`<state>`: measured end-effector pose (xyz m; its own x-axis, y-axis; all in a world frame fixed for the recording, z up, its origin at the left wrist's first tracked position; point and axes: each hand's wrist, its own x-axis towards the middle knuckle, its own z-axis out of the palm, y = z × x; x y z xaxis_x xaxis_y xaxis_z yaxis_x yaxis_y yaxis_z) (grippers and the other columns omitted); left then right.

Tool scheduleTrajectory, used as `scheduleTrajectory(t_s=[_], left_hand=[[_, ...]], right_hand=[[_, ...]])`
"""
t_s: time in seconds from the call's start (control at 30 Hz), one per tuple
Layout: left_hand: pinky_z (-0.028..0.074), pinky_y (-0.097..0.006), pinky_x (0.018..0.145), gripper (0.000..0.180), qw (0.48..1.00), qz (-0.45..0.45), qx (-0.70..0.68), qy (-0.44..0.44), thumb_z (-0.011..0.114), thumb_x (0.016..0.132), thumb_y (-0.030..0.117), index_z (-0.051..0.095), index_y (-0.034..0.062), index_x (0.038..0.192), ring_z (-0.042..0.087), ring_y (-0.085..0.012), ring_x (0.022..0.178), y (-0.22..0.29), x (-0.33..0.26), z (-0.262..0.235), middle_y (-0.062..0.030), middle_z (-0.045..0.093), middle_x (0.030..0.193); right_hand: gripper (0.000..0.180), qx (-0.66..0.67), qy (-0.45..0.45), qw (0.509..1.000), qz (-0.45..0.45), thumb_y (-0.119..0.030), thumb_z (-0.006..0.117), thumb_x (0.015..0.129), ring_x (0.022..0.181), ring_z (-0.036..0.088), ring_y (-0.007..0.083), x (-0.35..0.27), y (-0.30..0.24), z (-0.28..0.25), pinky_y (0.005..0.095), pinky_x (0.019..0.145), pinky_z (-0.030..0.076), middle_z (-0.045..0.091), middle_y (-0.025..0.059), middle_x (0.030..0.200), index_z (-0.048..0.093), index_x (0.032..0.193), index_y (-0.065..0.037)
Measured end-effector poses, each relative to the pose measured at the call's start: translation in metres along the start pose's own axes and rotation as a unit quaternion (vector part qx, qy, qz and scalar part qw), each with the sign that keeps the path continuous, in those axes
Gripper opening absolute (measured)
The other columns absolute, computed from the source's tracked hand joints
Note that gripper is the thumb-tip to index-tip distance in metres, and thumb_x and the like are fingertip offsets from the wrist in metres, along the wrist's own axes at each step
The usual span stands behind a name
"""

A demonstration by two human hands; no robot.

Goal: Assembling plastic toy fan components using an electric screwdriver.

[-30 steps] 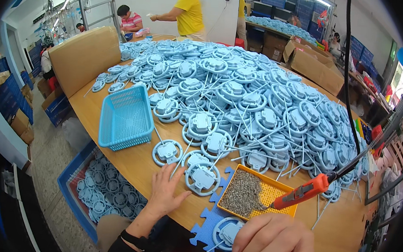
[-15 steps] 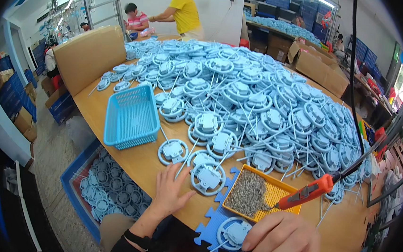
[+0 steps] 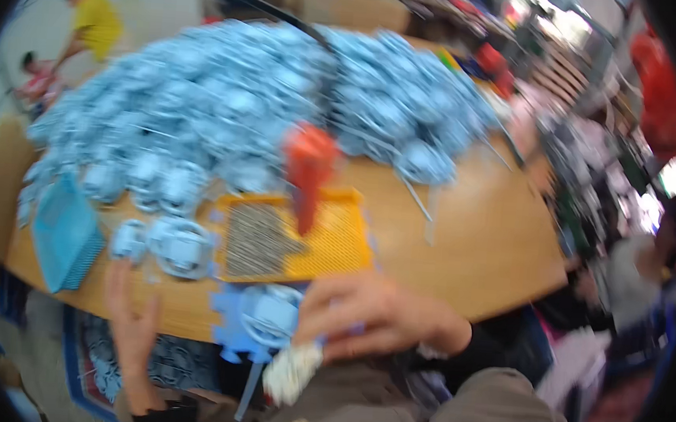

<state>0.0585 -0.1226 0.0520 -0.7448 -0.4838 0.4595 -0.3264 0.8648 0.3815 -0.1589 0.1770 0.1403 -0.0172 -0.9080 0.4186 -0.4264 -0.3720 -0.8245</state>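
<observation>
The picture is smeared by motion. My left hand [image 3: 132, 323] has its fingers stretched out, fingertips beside a light blue round plastic part [image 3: 129, 240] at the table's near edge. Further right, my right hand [image 3: 370, 313] is bent over, beside another light blue round part [image 3: 270, 314] lying on a blue foam mat [image 3: 227, 309]. Whether its fingers hold anything is too blurred to tell. A crumpled whitish thing [image 3: 291, 374] shows just below those fingers. Behind it, a red electric screwdriver [image 3: 308, 169] stands over a yellow tray [image 3: 343, 247] of small grey screws [image 3: 256, 240].
A big heap of light blue parts [image 3: 203, 113] covers the back of the wooden table [image 3: 478, 246]. A blue plastic basket [image 3: 66, 237] stands at the left. More parts lie in a blue crate [image 3: 79, 373] below. A person in yellow [image 3: 98, 25] is at the far left.
The view has swung to the right, so the table and heap sit further left. My right hand lies further from the picture's lower edge, with its forearm now visible. The screwdriver looks more upright.
</observation>
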Motion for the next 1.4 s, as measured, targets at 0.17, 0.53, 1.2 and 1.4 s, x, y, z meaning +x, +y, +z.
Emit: scheduleTrajectory(t_s=[0.17,0.53,1.2,1.4], left_hand=[[0.029,-0.043,0.106,0.069,0.993,0.025,-0.079,-0.089,0.069,0.071,0.004,0.043,0.0038,0.135,0.037,-0.0349,0.129,0.099,0.009,0.023,-0.0172,0.040,0.138],[0.029,-0.049,0.102,0.075,0.984,0.066,-0.052,-0.160,0.078,0.066,0.019,0.046,0.0047,0.132,0.042,-0.0373,0.119,0.145,-0.044,0.060,-0.0183,0.044,0.132],[0.020,-0.067,0.097,0.070,0.992,-0.005,-0.002,-0.126,0.073,0.067,0.051,0.055,0.0066,0.118,0.044,-0.0297,0.112,0.135,-0.051,0.082,-0.0114,0.051,0.114],[0.020,-0.068,0.097,0.068,0.989,0.032,-0.025,-0.139,0.072,0.068,0.049,0.054,0.0074,0.119,0.044,-0.0308,0.114,0.122,-0.050,0.081,-0.0111,0.050,0.117]], right_hand=[[0.025,0.010,0.410,0.881,0.236,-0.007,0.068,0.083,0.086,0.060,0.0132,-0.165,0.031,-0.037,0.0273,0.077,0.048,0.065,0.0056,0.096,0.064,0.107,-0.001],[0.027,-0.003,0.428,0.818,0.383,-0.020,0.067,0.084,0.072,0.058,0.0090,-0.190,0.119,-0.075,0.0246,0.065,0.048,0.064,0.0040,0.082,0.063,0.101,0.001],[0.072,-0.023,0.319,0.934,0.159,-0.018,0.076,0.076,0.109,0.056,0.0200,-0.067,0.068,-0.061,0.0329,0.091,0.044,0.055,0.0104,0.122,0.040,0.137,-0.002],[0.091,0.154,0.233,0.956,0.087,-0.037,0.080,0.073,0.113,0.055,0.0247,0.011,0.074,-0.040,0.0396,0.095,0.044,0.054,0.0122,0.124,0.030,0.140,-0.002]])
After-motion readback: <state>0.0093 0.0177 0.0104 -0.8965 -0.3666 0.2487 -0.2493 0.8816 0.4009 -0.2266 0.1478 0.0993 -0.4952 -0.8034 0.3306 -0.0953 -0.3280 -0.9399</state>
